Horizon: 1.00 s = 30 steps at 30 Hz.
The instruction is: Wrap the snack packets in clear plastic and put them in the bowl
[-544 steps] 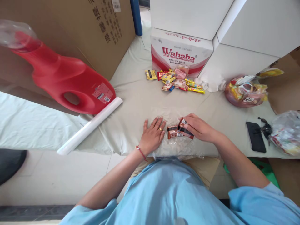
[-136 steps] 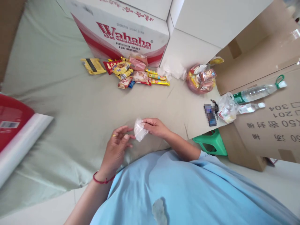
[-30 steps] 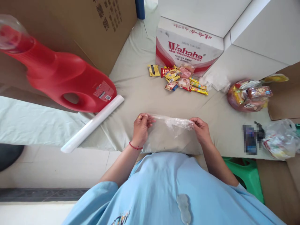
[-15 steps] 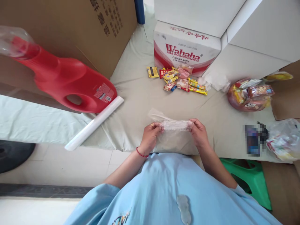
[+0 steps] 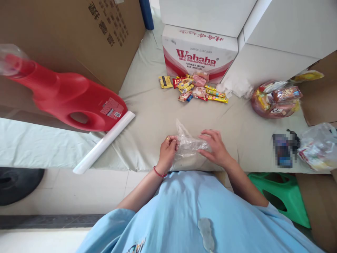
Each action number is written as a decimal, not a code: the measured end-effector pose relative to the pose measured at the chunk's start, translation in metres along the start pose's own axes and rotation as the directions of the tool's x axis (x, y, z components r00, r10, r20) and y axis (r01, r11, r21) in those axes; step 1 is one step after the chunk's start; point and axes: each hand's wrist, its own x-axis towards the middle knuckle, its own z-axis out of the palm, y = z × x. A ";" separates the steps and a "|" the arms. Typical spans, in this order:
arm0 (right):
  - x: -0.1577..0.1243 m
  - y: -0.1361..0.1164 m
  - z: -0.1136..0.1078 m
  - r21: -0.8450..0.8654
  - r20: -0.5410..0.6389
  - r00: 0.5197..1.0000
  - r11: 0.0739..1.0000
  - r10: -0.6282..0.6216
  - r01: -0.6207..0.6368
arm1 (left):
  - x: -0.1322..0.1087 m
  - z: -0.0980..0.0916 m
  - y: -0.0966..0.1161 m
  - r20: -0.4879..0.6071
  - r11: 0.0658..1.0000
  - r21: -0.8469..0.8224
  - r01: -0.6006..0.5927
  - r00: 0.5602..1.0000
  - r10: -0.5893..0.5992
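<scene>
A clear plastic bag (image 5: 190,144), thin and crumpled, is held above the near edge of the cloth-covered surface. My left hand (image 5: 168,150) pinches its left end between thumb and fingers. At the other end is my right hand (image 5: 214,147), with thumb and fingers spread apart beside the bag; its fingertips are at the plastic without a visible grip. One loose flap of the bag points up and away from me. Beyond it lies a pile of small wrapped snacks (image 5: 199,92), in yellow, red and pink packets.
A white-and-red water carton (image 5: 197,52) stands behind the snacks. To the left are a big red jug (image 5: 76,98) and a white roll (image 5: 105,142). A bowl of snacks (image 5: 256,100), a blurred phone-like object (image 5: 283,151) and a plastic bag (image 5: 319,147) sit right, above a green stool (image 5: 300,207).
My right hand has opened from its pinch on the bag's right end. The bag has slackened, and its loose flap now stands more upright. The view has shifted slightly.
</scene>
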 end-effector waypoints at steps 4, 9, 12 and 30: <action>0.011 0.004 0.025 -0.029 0.163 0.986 0.999 -0.022 0.027 | -0.002 -0.005 0.000 -0.064 0.993 0.088 -0.074 0.995 0.080; 0.011 0.012 0.021 0.240 -0.027 0.994 0.966 0.109 -0.099 | 0.000 -0.022 -0.005 -0.170 0.995 0.064 -0.072 0.982 0.082; 0.003 0.014 0.006 0.455 -0.051 0.959 0.861 0.280 -0.227 | 0.002 -0.029 -0.007 -0.191 0.998 -0.040 -0.051 0.981 0.043; -0.052 0.068 -0.057 0.557 0.365 0.866 0.666 0.341 -0.497 | -0.003 -0.066 0.017 0.296 0.963 -0.156 0.218 0.941 -0.165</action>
